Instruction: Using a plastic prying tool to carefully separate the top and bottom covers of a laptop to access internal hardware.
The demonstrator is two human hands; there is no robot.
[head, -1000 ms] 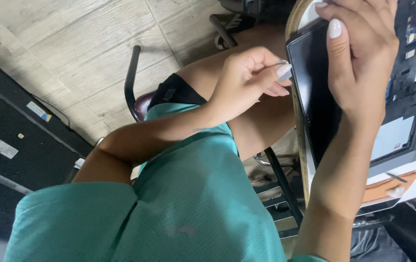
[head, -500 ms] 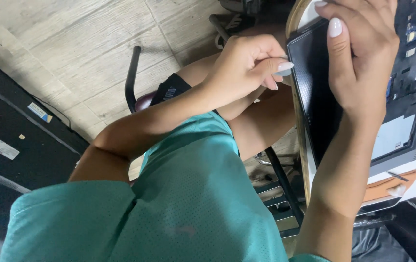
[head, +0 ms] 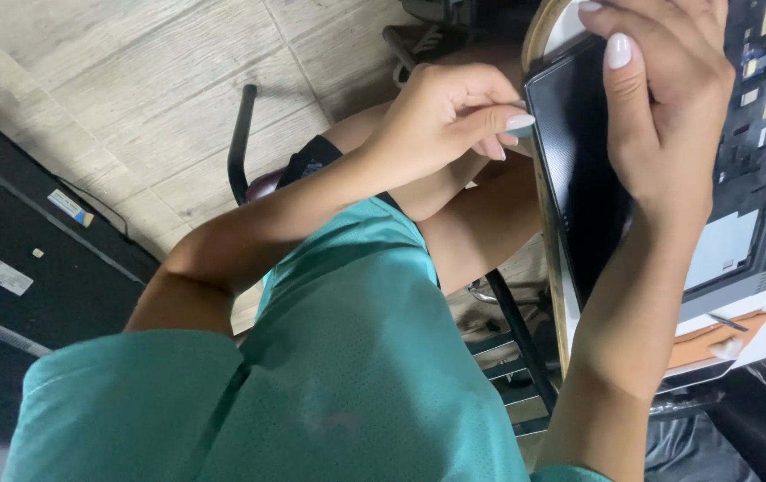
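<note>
A flat black panel [head: 579, 178] stands on edge at the rim of the table, against an opened dark laptop base [head: 758, 134] with small yellow and white stickers. My right hand [head: 669, 116] lies over the panel's face, thumb pressed flat and fingers curled around its upper edge. My left hand [head: 450, 120] reaches across my knee, its fingertips pinched together at the panel's left edge. Whether something small is between those fingertips cannot be told.
The round table has a wooden rim [head: 545, 268]. An orange and white item [head: 713, 344] lies beside the laptop base. A black chair frame [head: 240, 143] and black table legs [head: 517, 348] stand on the pale tiled floor [head: 133, 80]. A long black case [head: 17, 268] lies at the left.
My left hand has risen from over my thigh along the panel's edge, and its fingertips now meet the edge higher up. My right hand has stayed on the panel.
</note>
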